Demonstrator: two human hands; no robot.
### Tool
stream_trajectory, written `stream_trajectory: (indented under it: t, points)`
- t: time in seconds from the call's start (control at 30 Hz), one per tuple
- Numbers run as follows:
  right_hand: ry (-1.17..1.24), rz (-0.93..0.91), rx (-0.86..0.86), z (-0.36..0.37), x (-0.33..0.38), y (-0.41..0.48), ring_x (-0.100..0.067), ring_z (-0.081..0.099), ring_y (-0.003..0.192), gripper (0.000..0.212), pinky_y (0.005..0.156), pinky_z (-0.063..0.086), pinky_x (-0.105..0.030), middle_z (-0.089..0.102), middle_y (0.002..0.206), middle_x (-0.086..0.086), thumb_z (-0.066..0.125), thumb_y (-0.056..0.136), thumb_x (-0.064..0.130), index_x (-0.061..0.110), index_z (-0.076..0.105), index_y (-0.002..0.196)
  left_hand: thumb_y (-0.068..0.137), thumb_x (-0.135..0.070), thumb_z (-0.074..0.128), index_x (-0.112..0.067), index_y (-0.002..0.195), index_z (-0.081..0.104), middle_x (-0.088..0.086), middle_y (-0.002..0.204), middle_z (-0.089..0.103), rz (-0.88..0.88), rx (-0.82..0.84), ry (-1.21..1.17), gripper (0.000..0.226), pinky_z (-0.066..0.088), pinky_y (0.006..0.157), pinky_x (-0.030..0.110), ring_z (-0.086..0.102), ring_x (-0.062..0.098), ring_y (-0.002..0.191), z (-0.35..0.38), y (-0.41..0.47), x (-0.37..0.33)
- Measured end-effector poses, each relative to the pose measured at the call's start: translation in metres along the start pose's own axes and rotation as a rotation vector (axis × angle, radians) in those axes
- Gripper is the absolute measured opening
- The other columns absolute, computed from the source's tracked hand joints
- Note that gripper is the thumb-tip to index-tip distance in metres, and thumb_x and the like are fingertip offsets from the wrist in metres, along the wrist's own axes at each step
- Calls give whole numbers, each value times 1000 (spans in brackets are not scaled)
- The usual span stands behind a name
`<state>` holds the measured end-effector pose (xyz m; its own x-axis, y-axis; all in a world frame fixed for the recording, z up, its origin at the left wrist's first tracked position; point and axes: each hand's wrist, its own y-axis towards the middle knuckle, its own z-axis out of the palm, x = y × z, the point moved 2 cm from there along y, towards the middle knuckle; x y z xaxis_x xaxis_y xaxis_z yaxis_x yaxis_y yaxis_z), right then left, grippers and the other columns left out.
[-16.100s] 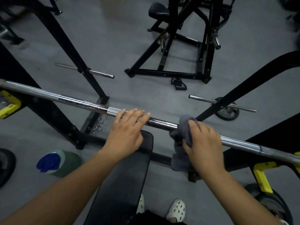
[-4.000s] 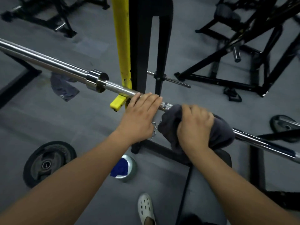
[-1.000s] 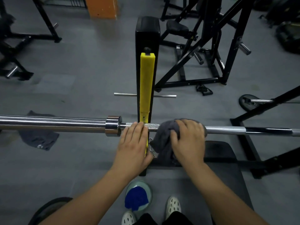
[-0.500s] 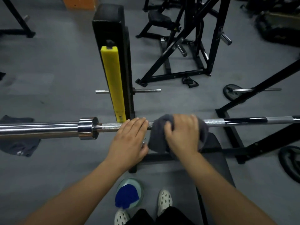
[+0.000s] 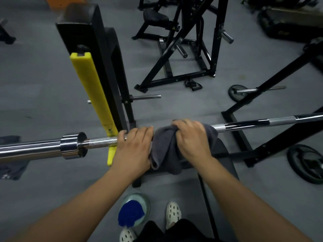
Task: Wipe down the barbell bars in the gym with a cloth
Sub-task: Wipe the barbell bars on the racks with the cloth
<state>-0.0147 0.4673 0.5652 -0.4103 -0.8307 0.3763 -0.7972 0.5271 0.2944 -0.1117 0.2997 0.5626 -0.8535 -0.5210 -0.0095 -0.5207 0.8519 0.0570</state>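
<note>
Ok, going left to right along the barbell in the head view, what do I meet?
Thick sleeve → collar → knurled grip → left hand → grey cloth gripped by the right hand → smooth shaft.

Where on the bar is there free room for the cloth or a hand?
Free: bare bar right of the cloth; short knurled stretch between collar and left hand. Crowded: centre, right hand gripping cloth beside the left.

The grey floor (image 5: pixel 183 105) carries a black plate (image 5: pixel 306 164) at right, a dark rag (image 5: pixel 12 169) at left, and a pale tub (image 5: pixel 139 200) beside a white shoe (image 5: pixel 173 213).
</note>
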Motion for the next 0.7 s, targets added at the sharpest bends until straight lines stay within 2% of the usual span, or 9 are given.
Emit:
stream_trajectory:
  t: [0.07, 0.13, 0.23, 0.3, 0.4, 0.47, 0.57, 0.63, 0.7]
  points:
    - [-86, 64, -32, -15, -30, 1, -34, 61, 83, 30, 80, 43, -43, 69, 86, -7, 42, 85, 30, 16, 68, 90, 77, -48, 52, -14, 147, 39, 6, 134, 56, 11, -1, 15, 79, 37, 100, 52, 53, 27, 119, 4, 0, 2]
    - [-185, 238, -78, -31, -59, 2, -38, 59, 81, 40, 79, 43, -45, 66, 83, -13, 37, 88, 36, 11, 67, 84, 77, -46, 56, -15, 148, 36, 5, 135, 54, 15, -2, 34, 81, 36, 102, 51, 52, 26, 119, 4, -2, 3]
    - [-255, 471, -59, -34, -55, 14, -38, 58, 104, 52, 97, 41, -49, 66, 109, -17, 33, 88, 40, 7, 73, 93, 76, -42, 57, -15, 147, 36, 5, 134, 53, 6, -14, 24, 79, 35, 102, 50, 52, 26, 118, 6, -1, 1]
    - [-239, 403, 61, -14, -12, 14, -34, 58, 111, 62, 107, 35, -51, 67, 112, -13, 26, 90, 53, 15, 72, 105, 75, -43, 60, -15, 147, 36, 5, 135, 53, -3, -16, 21, 81, 35, 101, 50, 51, 26, 118, 7, -1, 1]
    - [-222, 115, 114, 3, 23, -9, -21, 57, 108, 62, 113, 25, -53, 65, 107, 1, 32, 87, 78, 32, 64, 113, 69, -46, 67, -14, 145, 38, 7, 133, 54, -11, -7, 33, 88, 35, 102, 52, 51, 28, 120, 8, 1, 0]
    - [-197, 45, 87, -7, 0, -9, -22, 58, 100, 53, 106, 35, -50, 65, 99, 2, 40, 88, 74, 30, 66, 105, 70, -40, 66, -12, 145, 40, 9, 132, 54, -19, -18, 23, 84, 33, 107, 54, 50, 29, 121, 7, 1, -3]
    - [-208, 154, -9, -26, -43, 2, -33, 61, 83, 40, 89, 40, -46, 64, 81, -6, 42, 90, 51, 19, 64, 81, 72, -35, 64, -11, 146, 39, 10, 140, 50, -19, -27, 19, 81, 25, 116, 54, 45, 29, 130, 5, 3, -12]
    - [-206, 284, -13, -26, -44, 11, -35, 61, 85, 33, 93, 38, -46, 66, 82, -9, 40, 87, 38, 16, 63, 81, 75, -35, 63, -11, 148, 38, 9, 146, 47, -32, -18, 16, 81, 23, 118, 53, 42, 29, 136, 4, 5, -24]
    - [-107, 290, 1, -15, -23, 8, -32, 63, 93, 31, 103, 35, -48, 70, 93, -7, 42, 82, 27, 19, 67, 99, 73, -36, 66, -10, 148, 39, 9, 147, 48, -76, -13, 5, 84, 23, 118, 54, 42, 28, 137, 5, 10, -35]
